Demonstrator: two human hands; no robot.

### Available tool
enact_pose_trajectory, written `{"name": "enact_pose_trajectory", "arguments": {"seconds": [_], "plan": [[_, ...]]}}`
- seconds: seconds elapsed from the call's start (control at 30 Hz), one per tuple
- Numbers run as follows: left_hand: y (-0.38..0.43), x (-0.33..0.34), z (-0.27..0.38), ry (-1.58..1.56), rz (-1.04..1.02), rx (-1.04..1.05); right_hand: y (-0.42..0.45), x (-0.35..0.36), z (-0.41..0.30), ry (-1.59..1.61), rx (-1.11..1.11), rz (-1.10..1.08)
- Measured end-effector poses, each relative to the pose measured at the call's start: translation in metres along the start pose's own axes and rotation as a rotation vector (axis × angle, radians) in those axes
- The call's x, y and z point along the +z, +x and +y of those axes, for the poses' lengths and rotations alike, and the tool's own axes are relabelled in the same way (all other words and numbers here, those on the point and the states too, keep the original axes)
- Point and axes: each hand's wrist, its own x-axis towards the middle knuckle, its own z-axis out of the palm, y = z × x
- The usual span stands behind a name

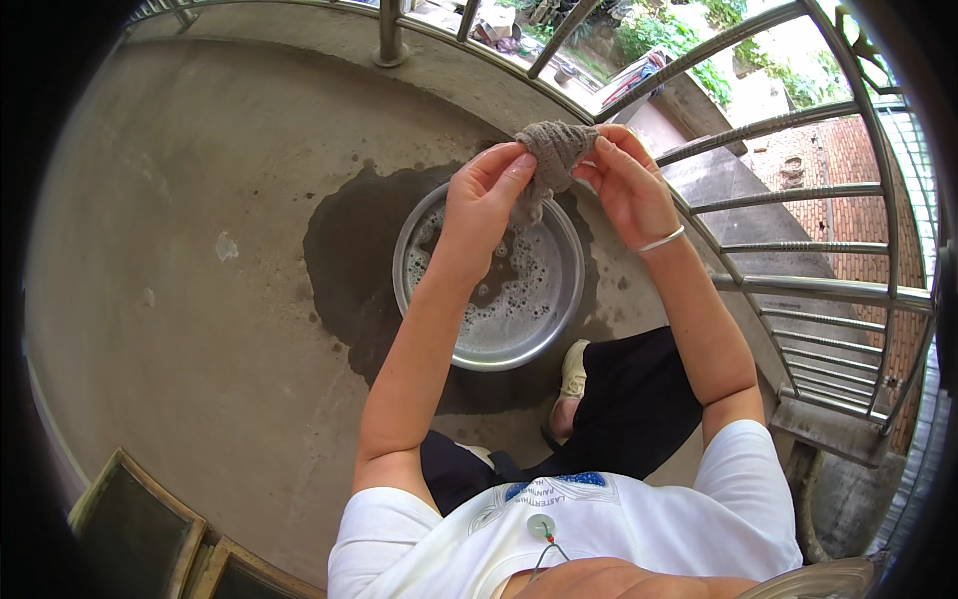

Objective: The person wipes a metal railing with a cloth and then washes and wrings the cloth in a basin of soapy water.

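A wet, crumpled grey-brown knitted cloth [555,153] hangs between my two hands, above the far rim of a round metal basin. My left hand [490,183] pinches its left edge between thumb and fingers. My right hand [629,180], with a silver bangle at the wrist, grips the upper right corner. A lower part of the cloth dangles over the basin. The metal basin [516,358] stands on the floor and holds murky water with foam and bubbles on top.
Wet patches darken the concrete floor [187,299] around the basin. A stainless steel railing [793,284] curves along the far and right sides, with greenery and brick paving beyond. My shoe [575,371] is close to the basin. Framed panels [135,517] lie at the lower left.
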Motion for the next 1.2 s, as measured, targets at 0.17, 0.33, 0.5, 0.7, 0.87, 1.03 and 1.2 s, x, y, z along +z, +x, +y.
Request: {"name": "enact_pose_trajectory", "arguments": {"seconds": [0.17, 0.33, 0.5, 0.7, 0.87, 1.03, 1.2], "plan": [[0.001, 0.002, 0.014, -0.159, -0.013, -0.007, -0.002, -0.005, 0.0, -0.045, 0.03, 0.045], [-0.005, 0.007, 0.018, 0.039, 0.022, 0.009, -0.005, 0.003, 0.006, -0.276, -0.028, 0.014], [0.004, 0.009, 0.007, 0.06, -0.016, -0.025, -0.011, 0.01, 0.002, -0.363, -0.024, -0.068], [0.004, 0.008, 0.012, 0.112, 0.071, -0.009, -0.012, 0.013, 0.004, -0.323, -0.054, -0.016], [0.003, 0.007, 0.014, 0.129, 0.116, 0.022, -0.013, 0.02, 0.0, -0.299, -0.077, 0.029], [0.005, 0.001, 0.014, 0.079, 0.185, 0.155, -0.013, 0.015, -0.004, -0.241, -0.096, 0.064], [0.013, -0.014, 0.005, 0.175, 0.278, 0.272, -0.017, 0.019, -0.013, -0.181, -0.125, 0.152]]}}
